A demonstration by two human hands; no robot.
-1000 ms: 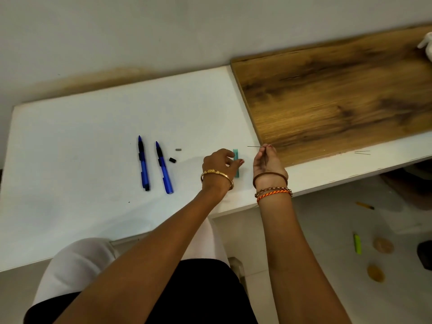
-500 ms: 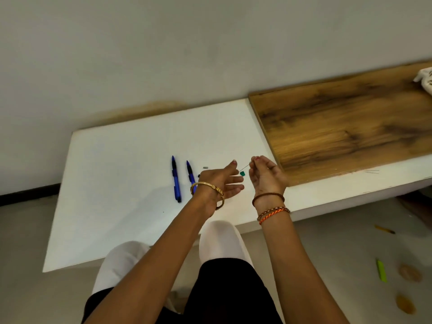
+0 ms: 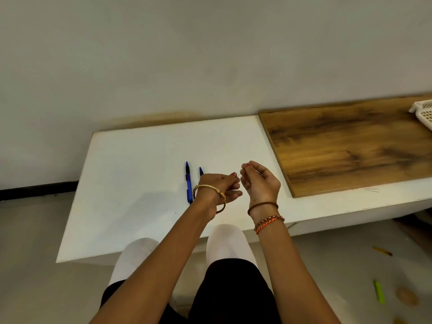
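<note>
Head view, from the left: I see bare white table (image 3: 131,183) out to its left edge. Next come two blue pens (image 3: 188,183) lying parallel, tips toward the wall, the right one partly behind the left hand (image 3: 217,188). That hand hovers above the table, thumb and forefinger pinched at the left end of a thin rod (image 3: 239,174), its lower fingers straighter. The rod's long axis runs roughly left to right, rising slightly toward the right hand (image 3: 261,183), whose fingertips pinch its other end. Only a short sliver shows between the hands. Just right of them is the near edge of the wooden board (image 3: 350,148), with a white basket (image 3: 424,113) at its far corner. The table's front edge runs under both wrists.
</note>
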